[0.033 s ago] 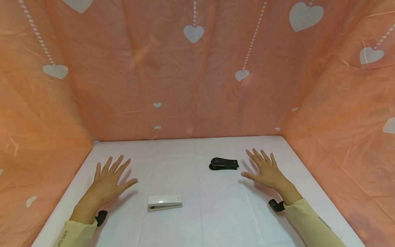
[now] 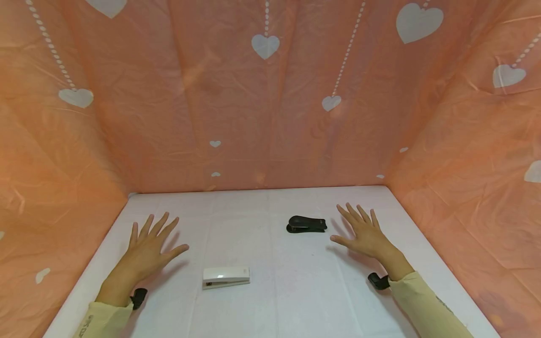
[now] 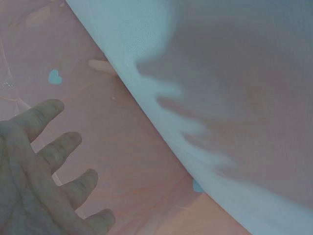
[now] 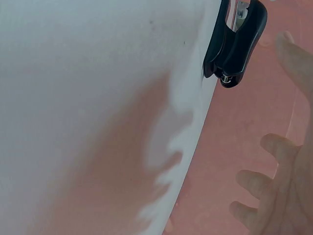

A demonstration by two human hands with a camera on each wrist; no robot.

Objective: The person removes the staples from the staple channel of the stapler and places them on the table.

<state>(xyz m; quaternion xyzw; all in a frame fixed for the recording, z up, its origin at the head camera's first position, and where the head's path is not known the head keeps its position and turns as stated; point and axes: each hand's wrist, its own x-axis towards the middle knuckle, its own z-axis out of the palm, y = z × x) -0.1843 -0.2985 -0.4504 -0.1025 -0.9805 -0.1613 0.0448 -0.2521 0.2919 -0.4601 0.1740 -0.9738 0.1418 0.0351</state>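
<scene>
My left hand (image 2: 145, 251) is held over the left part of the table, fingers spread and nothing in it. To its right lies a white stapler (image 2: 226, 277), nearer the front. My right hand (image 2: 365, 234) hovers on the right side with its fingers fanned out, also holding nothing. Just left of its thumb rests a black stapler (image 2: 306, 224), set farther back than the white one. In the right wrist view the black stapler (image 4: 237, 44) shows at the top, near the thumb. The left wrist view has the left palm (image 3: 29, 181) and its shadow, with neither stapler visible.
A white cloth covers the table (image 2: 270, 310). Orange sheeting with pale hearts forms a back wall (image 2: 270, 117) and two side walls close to the table's edges. A small black wrist camera (image 2: 139, 298) sits under the left wrist, another (image 2: 378, 281) under the right.
</scene>
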